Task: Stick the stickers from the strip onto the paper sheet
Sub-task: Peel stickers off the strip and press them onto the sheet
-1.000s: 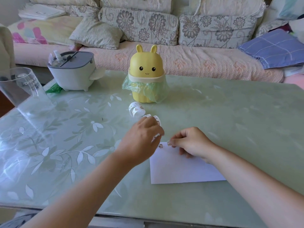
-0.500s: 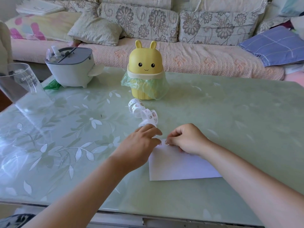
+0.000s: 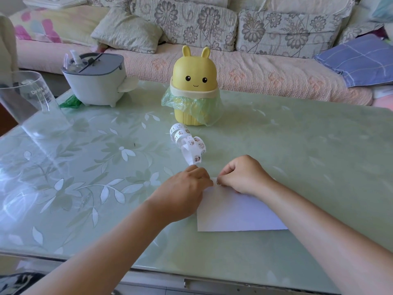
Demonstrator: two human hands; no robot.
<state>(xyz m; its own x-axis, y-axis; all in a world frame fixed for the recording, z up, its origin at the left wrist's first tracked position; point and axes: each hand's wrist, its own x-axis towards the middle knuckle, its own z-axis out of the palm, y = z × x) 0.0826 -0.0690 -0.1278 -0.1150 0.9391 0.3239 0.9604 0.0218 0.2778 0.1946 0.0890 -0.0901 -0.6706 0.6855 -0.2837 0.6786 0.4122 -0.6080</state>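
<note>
– Several things sit on the tabletop (image 3: 297,145) around the paper sheet (image 3: 234,213). Start far left of the sheet.
– Far left of the sheet and well behind it, at the tabletop's edge, stands a clear jug (image 3: 27,96). Nearer the sheet, but also behind and left of it, is a white container (image 3: 93,88) with a grey lid, a scrap of green plastic (image 3: 70,102) at its foot.
– And straight behind the sheet?
– Behind the sheet's left corner, a yellow bunny-shaped bin (image 3: 195,81) with a green bag liner stands upright. The sticker strip (image 3: 189,143) lies curled in loops between the bin and the sheet. Its white tail runs down to the sheet's far left corner.
– The hands?
– The left hand (image 3: 182,192) rests knuckles up over that corner, fingers bent down and close together. The tail ends at their tips; whether they pinch it I cannot tell. Just right of it, on the sheet's far edge, the right hand (image 3: 244,175) has its fingers curled, thumb and forefinger pinching a small sticker (image 3: 218,182) against the sheet. The sheet itself lies flat, near the tabletop's front edge.
– Right of the sheet?
– Well behind and right of it, a blue checked cloth (image 3: 357,58) lies on the sofa (image 3: 255,67).
</note>
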